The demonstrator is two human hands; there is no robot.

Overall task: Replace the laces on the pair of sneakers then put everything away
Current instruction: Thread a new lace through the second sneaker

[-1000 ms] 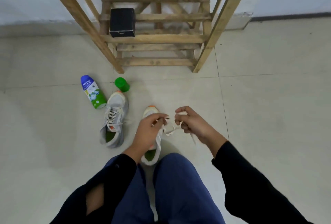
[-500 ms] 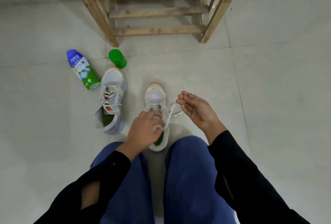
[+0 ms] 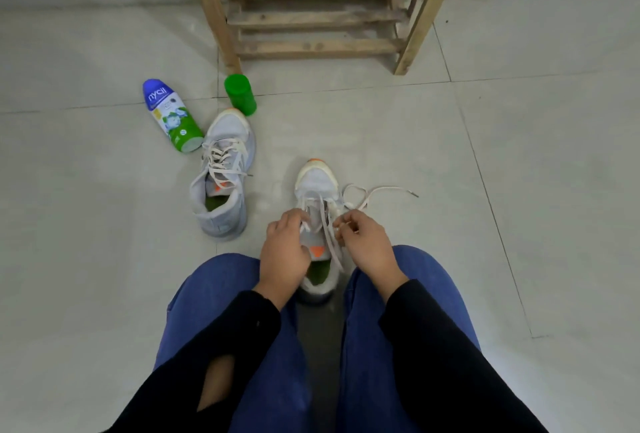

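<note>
— What's moved?
— The right grip (image 3: pixel 367 245) has come down from its raised spot to the sneaker (image 3: pixel 315 179). The lace (image 3: pixel 381 189) end now trails right across the floor (image 3: pixel 519 155).
— And the grips?
— Both pinch the lace, the right grip at the right eyelets and the left grip (image 3: pixel 285 249) at the left ones. The sneaker stands between the legs (image 3: pixel 221 311), toe far.
— Around it?
— A second sneaker (image 3: pixel 225 169) stands to the left, laced. Just beyond it a bottle (image 3: pixel 173 117) lies on its side, with a green cap (image 3: pixel 240 95) nearby. A wooden rack (image 3: pixel 311 17) stands farthest.

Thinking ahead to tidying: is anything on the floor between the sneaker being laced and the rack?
Nothing visible: bare floor lies between that sneaker and the rack. The green cap sits off to the left.
</note>
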